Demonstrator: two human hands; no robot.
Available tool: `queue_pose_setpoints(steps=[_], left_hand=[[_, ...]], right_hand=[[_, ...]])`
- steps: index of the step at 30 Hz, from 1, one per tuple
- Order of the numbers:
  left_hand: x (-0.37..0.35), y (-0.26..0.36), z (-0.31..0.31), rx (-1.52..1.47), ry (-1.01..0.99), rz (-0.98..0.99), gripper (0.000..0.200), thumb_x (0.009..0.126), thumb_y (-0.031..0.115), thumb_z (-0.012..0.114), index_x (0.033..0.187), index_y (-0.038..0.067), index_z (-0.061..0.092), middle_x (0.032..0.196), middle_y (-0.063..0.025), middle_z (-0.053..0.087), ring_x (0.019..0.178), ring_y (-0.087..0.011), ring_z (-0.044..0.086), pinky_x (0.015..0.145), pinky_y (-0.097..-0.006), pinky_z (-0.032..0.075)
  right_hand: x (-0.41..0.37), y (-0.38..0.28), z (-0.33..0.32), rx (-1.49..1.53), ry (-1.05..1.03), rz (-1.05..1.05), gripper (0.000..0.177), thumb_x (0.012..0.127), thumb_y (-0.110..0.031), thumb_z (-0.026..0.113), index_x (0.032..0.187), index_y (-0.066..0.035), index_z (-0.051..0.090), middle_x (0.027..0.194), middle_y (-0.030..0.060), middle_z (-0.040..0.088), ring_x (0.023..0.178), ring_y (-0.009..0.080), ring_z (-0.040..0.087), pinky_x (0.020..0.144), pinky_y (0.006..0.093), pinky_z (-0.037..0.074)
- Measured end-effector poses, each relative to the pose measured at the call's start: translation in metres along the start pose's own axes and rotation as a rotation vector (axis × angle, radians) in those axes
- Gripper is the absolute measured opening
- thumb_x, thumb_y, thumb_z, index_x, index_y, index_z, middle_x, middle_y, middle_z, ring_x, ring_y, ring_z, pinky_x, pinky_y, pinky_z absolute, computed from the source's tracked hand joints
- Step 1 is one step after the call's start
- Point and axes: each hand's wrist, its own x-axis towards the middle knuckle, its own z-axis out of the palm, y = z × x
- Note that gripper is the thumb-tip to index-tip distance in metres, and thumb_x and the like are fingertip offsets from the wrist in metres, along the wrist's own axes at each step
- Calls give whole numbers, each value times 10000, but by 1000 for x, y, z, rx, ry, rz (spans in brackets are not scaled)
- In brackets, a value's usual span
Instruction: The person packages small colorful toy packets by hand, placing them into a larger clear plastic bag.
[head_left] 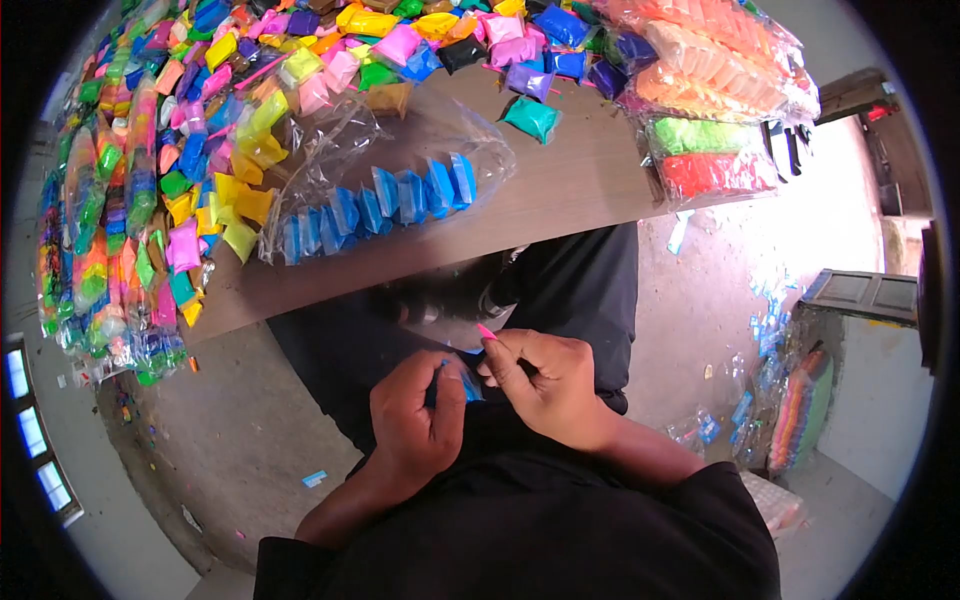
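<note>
Over my lap, my left hand (418, 412) is closed around a small blue packet (463, 380) with a clear wrapper, mostly covered by the fingers. Close beside it on the right, my right hand (548, 385) pinches a thin pink plastic stick (486, 331) between thumb and forefinger, its tip poking out upward. Beyond both hands, on the table (580, 185), lies a clear plastic bag (330, 150) with a row of blue packets (400, 196) standing in it.
Colourful packets (395, 45) are heaped at the table's back, and long filled bags (105, 220) cover its left side. Bags of orange packets (710, 60) are stacked at the right, above a red packet bag (715, 175). Blue scraps (770, 325) litter the floor.
</note>
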Motion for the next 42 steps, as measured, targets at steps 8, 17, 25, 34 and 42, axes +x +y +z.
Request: queue_pose_setpoints(steps=[8,17,25,34,42], left_hand=[[0,-7,1,-46,8,29,188,1012,140,515,992,-13,621,786,-77,607,653,-98,525,576,-289,415],[-1,-13,2,-299,-28,-193,193,1050,170,556,1092,-6,621,929,-47,641,834,-74,554,704,-249,457],[5,-20,-7,-304,-169,-234,269,929,178,789,1081,-4,660,983,-61,695,894,-90,633,782,-259,526],[5,-27,-3,-501,55,-330,217,877,104,832,1005,-2,693,931,-24,701,827,-59,608,718,-253,505],[12,-22,3,-466,-28,-261,260,837,112,863,1005,13,692,917,-22,678,816,-78,594,710,-265,489]], right_hand=[[-2,12,8,445,136,246,144,1014,-67,645,881,-14,652,725,18,615,619,47,511,550,257,419],[-2,4,3,589,-49,351,105,965,-65,712,880,-10,684,825,34,645,742,57,539,643,245,431],[3,17,-5,282,-114,172,42,945,-31,710,929,3,692,837,54,672,765,100,590,689,277,464],[2,17,3,418,-121,171,91,968,-44,696,899,0,657,844,40,629,783,102,553,715,268,449],[7,28,-3,345,-69,89,92,933,-60,748,965,-6,681,832,28,613,766,86,543,690,255,440]])
